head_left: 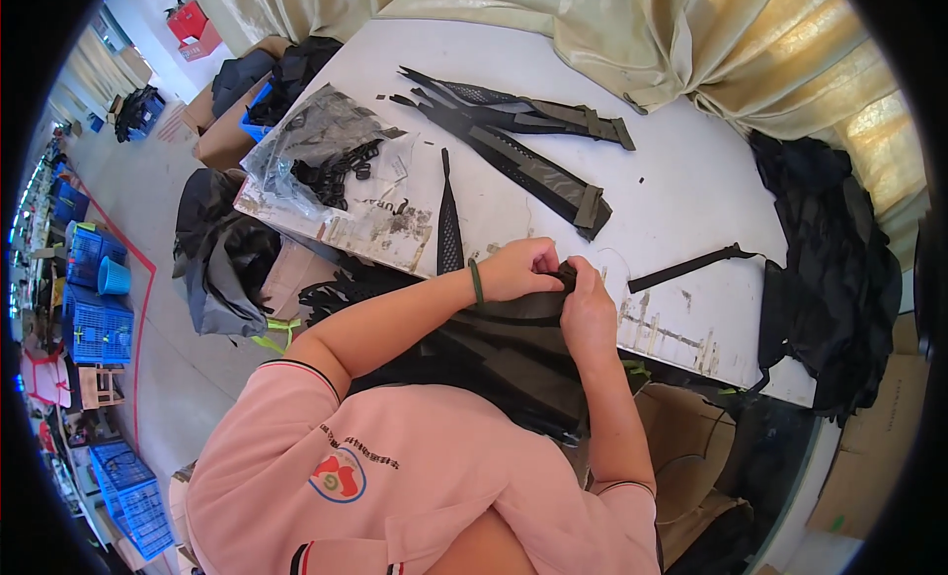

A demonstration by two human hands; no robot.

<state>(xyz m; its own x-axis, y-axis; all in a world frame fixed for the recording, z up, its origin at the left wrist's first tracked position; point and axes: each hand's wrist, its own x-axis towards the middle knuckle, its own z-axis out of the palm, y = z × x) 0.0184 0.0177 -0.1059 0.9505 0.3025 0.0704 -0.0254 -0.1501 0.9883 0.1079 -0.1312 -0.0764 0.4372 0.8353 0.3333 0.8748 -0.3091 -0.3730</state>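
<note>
At the table's near edge, my left hand (520,272) and my right hand (591,313) meet, fingers closed in a pinch. Between them is the end of a black fabric strap piece (538,308); a small dark part (566,276) sits at the fingertips, too covered to make out. The rest of the black fabric hangs down over my lap. Just beyond my left hand lies a narrow mesh strap (449,219), and farther back are two wider black straps (533,165) with mesh. A clear plastic bag (385,185) carries a heap of small black buckles (341,173).
The white table (681,219) has worn patches. On its right lie a thin black strap (681,271) and a pile of black bags (820,259). A gold curtain (632,32) touches the far edge. Cardboard boxes (691,437) stand below right; blue crates (99,318) stand far left.
</note>
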